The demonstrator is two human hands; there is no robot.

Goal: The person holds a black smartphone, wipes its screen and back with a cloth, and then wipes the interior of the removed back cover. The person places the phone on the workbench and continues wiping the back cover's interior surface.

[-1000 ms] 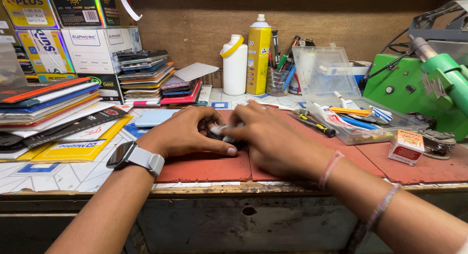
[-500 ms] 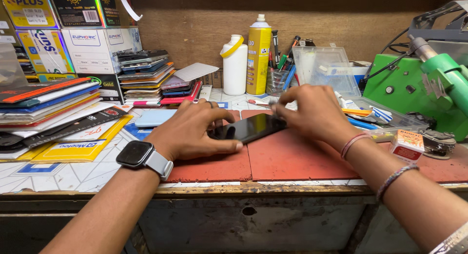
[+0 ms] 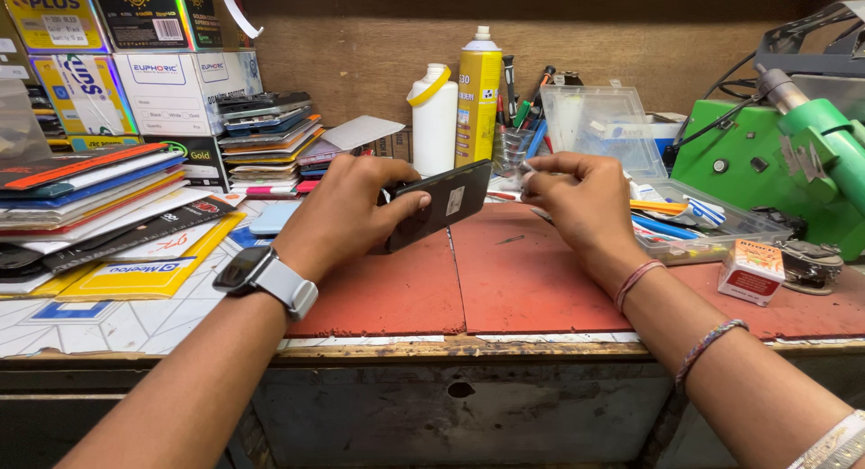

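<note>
The left hand (image 3: 347, 208) is gripping a dark phone (image 3: 441, 201), raised and tilted above the red mat (image 3: 505, 280) on the tabletop (image 3: 117, 320). The right hand (image 3: 577, 199) is pinching something small just beside the phone's upper edge. Behind the hands a white bottle (image 3: 434, 118) and yellow spray can (image 3: 478, 95) are standing; left of them, stacked boxes (image 3: 180, 81) and flat packets (image 3: 99, 199).

Left hand (image 3: 347, 208), w/ a smartwatch (image 3: 245, 271) on the wrist, is gripping a dark phone (image 3: 441, 201) tilted above a red mat (image 3: 505, 280). Right hand (image 3: 577, 199) is pinching something small, too tiny to ID, just beside the phone's upper edge. White bottle (image 3: 434, 118) & yellow spray can (image 3: 477, 95) are standing behind.
</note>
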